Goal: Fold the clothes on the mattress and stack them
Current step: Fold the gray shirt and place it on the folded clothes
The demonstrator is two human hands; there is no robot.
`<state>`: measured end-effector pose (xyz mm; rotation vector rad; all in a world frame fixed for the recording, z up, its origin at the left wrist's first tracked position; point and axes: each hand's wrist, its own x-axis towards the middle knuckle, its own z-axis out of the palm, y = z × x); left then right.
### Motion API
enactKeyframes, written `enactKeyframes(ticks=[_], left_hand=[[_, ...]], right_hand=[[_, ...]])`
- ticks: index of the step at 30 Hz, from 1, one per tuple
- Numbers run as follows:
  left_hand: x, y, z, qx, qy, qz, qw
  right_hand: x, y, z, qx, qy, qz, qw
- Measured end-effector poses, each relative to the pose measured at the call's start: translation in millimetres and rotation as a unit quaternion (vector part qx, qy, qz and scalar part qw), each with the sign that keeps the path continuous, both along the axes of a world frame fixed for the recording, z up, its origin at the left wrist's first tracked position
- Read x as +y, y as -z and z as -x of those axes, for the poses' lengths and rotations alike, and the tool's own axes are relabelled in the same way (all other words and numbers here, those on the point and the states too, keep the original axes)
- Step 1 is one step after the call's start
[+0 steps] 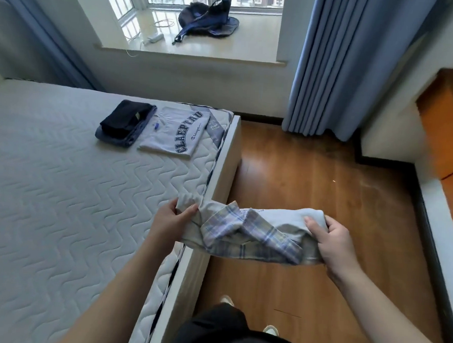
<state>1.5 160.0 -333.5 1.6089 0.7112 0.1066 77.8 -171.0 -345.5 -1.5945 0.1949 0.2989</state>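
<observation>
Black clothing on my body [237,337] fills the bottom edge, and above it my two forearms reach forward. Between my hands I hold a plaid shirt [248,234], bunched together with pale grey cloth, in the air over the edge of the mattress [48,188] and the wooden floor [324,189]. My left hand [170,221] grips the end nearer to the mattress, with fingers and thumb curled around the cloth. My right hand [334,242] grips the other end, thumb on top, over the floor. Far from my hands, near the far corner of the mattress, a folded grey T-shirt [176,133] with dark letters lies flat. Just beside it, further from the mattress edge, a dark folded stack [125,125] rests on the mattress. Beyond the mattress there is a window sill [200,46] with a dark blue bag [208,17] on it. Blue curtains [343,67] hang beside the sill and reach the floor.
</observation>
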Motion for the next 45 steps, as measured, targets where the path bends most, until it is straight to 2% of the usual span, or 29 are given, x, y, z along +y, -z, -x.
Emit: enactKeyframes(ticks=[11, 16, 21, 30, 38, 42, 45], left_hand=[[114.8, 19.5, -118.3, -0.013, -0.066, 0.053, 0.996], [173.5, 20.8, -160.6, -0.006, -0.056, 0.065, 0.996], [222.5, 26.3, -196.5, 0.008, -0.094, 0.070, 0.993], [294.8, 48.5, -275.7, 0.052, -0.168, 0.065, 0.982], [362.7, 80.6, -368.6, 0.111, -0.250, 0.076, 0.959], [387.2, 100.5, -390.9, 0.113, -0.284, 0.100, 0.947], [395.1, 127.5, -392.1, 0.148, -0.284, 0.094, 0.943]], right_hand=[[128.2, 10.0, -166.6, 0.010, -0.067, 0.008, 0.998], [195.9, 8.1, -228.3, 0.010, -0.091, 0.016, 0.996], [253.0, 14.4, -276.3, 0.033, -0.132, 0.028, 0.990], [347.8, 46.8, -397.7, 0.038, -0.215, 0.057, 0.974], [442.5, 70.2, -525.0, 0.054, -0.280, 0.069, 0.956], [472.6, 87.3, -560.4, 0.056, -0.301, 0.091, 0.948], [483.3, 113.3, -565.7, 0.078, -0.312, 0.117, 0.940]])
